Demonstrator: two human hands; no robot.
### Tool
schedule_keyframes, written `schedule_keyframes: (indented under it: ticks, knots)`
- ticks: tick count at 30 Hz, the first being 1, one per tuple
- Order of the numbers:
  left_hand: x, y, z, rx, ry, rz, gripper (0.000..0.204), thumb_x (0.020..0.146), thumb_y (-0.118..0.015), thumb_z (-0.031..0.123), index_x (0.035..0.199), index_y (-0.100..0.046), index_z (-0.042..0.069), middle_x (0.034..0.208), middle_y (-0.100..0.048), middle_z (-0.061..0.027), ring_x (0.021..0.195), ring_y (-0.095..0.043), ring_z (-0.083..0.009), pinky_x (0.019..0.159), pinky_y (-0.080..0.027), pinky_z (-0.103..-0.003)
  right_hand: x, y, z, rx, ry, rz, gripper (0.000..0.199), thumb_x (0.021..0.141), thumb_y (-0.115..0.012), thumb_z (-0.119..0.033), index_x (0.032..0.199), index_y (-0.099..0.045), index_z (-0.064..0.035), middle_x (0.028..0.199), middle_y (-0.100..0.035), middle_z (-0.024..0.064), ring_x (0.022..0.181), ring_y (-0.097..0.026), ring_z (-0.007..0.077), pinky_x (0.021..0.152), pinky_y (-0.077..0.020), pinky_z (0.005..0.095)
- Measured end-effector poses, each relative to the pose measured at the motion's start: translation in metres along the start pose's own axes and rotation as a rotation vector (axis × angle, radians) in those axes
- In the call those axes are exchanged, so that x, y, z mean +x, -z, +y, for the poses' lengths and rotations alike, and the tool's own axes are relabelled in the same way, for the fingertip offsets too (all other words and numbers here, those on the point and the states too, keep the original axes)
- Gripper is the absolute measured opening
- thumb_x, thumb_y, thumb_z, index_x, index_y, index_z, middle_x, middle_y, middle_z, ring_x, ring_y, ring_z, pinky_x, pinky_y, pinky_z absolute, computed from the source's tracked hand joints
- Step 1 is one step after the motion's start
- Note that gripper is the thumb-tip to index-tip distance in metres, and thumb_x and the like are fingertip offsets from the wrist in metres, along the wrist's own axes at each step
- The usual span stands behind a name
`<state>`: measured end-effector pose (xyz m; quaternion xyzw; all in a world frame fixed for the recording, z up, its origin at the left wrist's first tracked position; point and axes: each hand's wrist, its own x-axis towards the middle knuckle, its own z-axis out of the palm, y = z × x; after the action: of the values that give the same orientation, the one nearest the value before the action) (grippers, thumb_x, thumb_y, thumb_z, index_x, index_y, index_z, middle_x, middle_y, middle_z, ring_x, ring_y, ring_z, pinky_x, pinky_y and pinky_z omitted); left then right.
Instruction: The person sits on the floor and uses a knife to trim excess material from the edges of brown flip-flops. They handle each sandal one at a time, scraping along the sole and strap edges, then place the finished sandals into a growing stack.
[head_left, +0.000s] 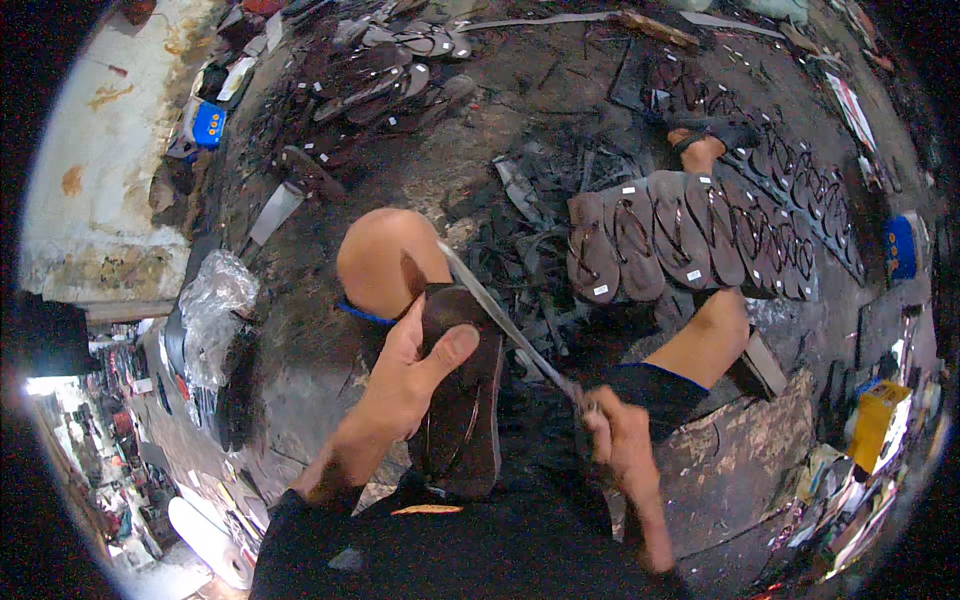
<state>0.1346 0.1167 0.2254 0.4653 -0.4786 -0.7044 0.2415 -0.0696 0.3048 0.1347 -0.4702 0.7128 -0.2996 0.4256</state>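
Observation:
A dark brown sandal (475,400) with thin straps lies lengthwise over my lap. My left hand (405,375) grips its far end, the thumb pressed on the upper face and the fingers along the left side. My right hand (622,435), a little blurred, is closed around the near end of a long, narrow metal knife (512,332). The blade slants up and left, passing along the sandal's far right edge; I cannot tell whether it touches. The knife's handle is mostly hidden in my fist.
Finished-looking sandals (672,238) stand in rows at right, beyond my bent knee. Dark scraps (540,290) cover the floor ahead. More sandals (400,80) are heaped at the far left. A clear plastic bag (215,310) lies left, a yellow box (880,425) right.

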Motion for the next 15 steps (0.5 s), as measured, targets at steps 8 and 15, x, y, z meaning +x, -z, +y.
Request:
schedule_keyframes:
  ticks: [8, 15]
  knots:
    - [0.012, -0.005, 0.014, 0.165, 0.081, -0.076, 0.045, 0.100, -0.069, 0.027, 0.132, -0.051, 0.002, 0.115, -0.064, -0.0063, 0.104, -0.061, -0.0160, 0.093, -0.051, -0.033, 0.129, 0.077, -0.086, -0.173, 0.272, -0.399, 0.040, 0.104, -0.050, -0.045, 0.103, -0.065, -0.0084, 0.079, -0.068, 0.0245, 0.080, -0.065, 0.0499, 0.074, -0.0510, 0.0594]
    - [0.014, -0.011, 0.032, 0.802, 0.006, 0.157, 0.065, 0.094, -0.073, 0.024, 0.146, -0.042, 0.002, 0.127, -0.062, -0.0108, 0.118, -0.060, -0.0244, 0.107, -0.046, -0.038, 0.201, 0.045, -0.066, 0.470, 0.457, 0.120, 0.036, 0.106, -0.047, -0.036, 0.101, -0.062, -0.0042, 0.079, -0.059, 0.0122, 0.067, -0.057, 0.0309, 0.063, -0.0465, 0.0412]
